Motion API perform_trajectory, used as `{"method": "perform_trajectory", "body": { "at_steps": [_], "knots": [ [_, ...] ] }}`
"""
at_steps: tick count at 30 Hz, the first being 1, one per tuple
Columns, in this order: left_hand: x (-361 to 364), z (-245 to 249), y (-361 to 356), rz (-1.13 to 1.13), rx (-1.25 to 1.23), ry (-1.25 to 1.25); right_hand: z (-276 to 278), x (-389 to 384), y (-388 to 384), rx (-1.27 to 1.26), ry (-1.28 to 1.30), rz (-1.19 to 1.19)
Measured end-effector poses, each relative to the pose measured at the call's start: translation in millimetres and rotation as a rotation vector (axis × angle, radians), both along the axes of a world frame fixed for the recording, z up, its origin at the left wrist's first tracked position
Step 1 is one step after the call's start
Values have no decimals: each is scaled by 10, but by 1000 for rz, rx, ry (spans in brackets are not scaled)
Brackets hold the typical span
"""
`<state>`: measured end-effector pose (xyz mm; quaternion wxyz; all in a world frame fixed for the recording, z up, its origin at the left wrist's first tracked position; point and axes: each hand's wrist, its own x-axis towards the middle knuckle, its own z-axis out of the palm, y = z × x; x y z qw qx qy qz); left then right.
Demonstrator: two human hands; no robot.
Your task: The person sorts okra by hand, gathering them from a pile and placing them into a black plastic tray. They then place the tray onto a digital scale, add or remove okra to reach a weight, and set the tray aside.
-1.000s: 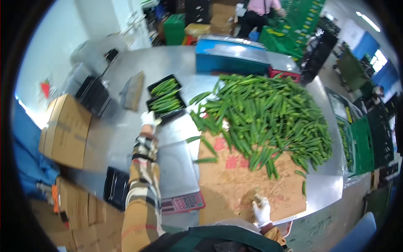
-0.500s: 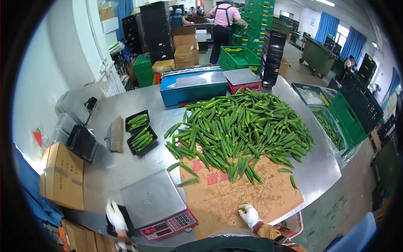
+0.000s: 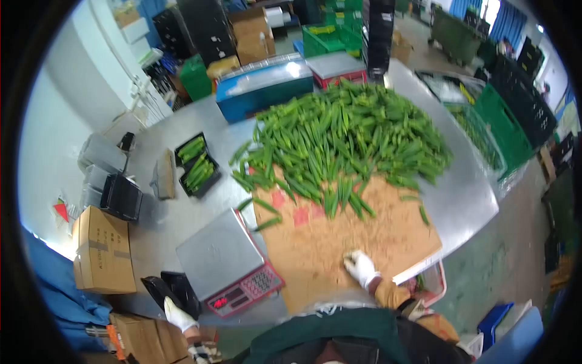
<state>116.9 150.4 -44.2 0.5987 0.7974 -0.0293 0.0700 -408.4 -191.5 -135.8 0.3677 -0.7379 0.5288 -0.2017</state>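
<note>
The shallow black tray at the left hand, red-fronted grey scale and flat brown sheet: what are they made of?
Black tray: probably plastic, being dark, smooth and thin-walled.
Scale: its dull grey top looks like metal, from the soft sheen; its red front is perhaps plastic.
Brown sheet: matt cardboard, apparently, judging by red print and dark stains.

Table of glossy smooth metal; brown cardboard sheet, matt; black trays of plastic.
</note>
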Motion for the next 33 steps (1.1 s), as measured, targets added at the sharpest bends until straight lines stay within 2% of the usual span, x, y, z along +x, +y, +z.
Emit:
{"method": "perform_trajectory", "body": {
  "at_steps": [1, 2, 3, 5, 6, 7, 9, 11, 13, 16, 17, 19, 20, 21, 23, 25, 27, 29, 30, 33],
  "knots": [
    [-151, 336, -274, 47, 29, -28, 32, -6, -4, 48, -35, -24],
    [-251, 530, -443, 37, 211, -171, 55, -45, -12, 35, -48, -29],
    [-430, 720, -697, -25, 245, -178, 108, -76, -90, 8, -60, -30],
    [-711, 789, -1103, -298, 329, -265, 264, -190, -262, -105, -121, -138],
    [-1082, 1105, -1363, -475, 548, -298, 308, -285, -380, -187, -95, -207],
    [-1135, 1081, -1415, -683, 632, -280, 349, -415, -512, -274, -73, -272],
    [-1148, 992, -1474, -875, 908, -205, 546, -747, -754, -432, 122, -407],
    [-1245, 1049, -1629, -891, 764, -63, 485, -1176, -983, -537, 353, -545],
    [-1466, 1333, -1980, -864, 764, -168, 362, -1513, -1129, -488, 608, -723],
    [-1663, 1451, -2580, -1000, 644, -133, 137, -1888, -1270, -289, 526, -710],
    [-1703, 1385, -2791, -1062, 593, -74, 99, -1915, -1313, -183, 413, -736],
    [-1924, 1182, -3291, -1173, 334, 45, 108, -1870, -1440, 30, 182, -784],
    [-2092, 1174, -3577, -1221, 271, 145, -81, -1831, -1498, -94, 114, -725],
    [-2239, 1161, -3857, -1265, 205, 247, 78, -1619, -1530, -120, 140, -669],
    [-2294, 729, -4347, -1347, 238, 228, 244, -1121, -1615, -62, -27, -589],
    [-2420, 339, -4766, -1369, 287, 67, 383, -666, -1662, -69, -64, -423],
    [-2542, 77, -5118, -1421, 489, -524, 163, -391, -1747, -75, -41, -247],
    [-2663, -142, -5403, -1516, 409, -852, 438, -35, -1852, -194, 208, -148],
    [-2696, -278, -5469, -1504, 453, -986, 411, 81, -1865, -356, 153, -137],
    [-2748, -228, -5501, -1502, 811, -979, 620, 340, -1903, -413, 57, -140]
  ]
}}
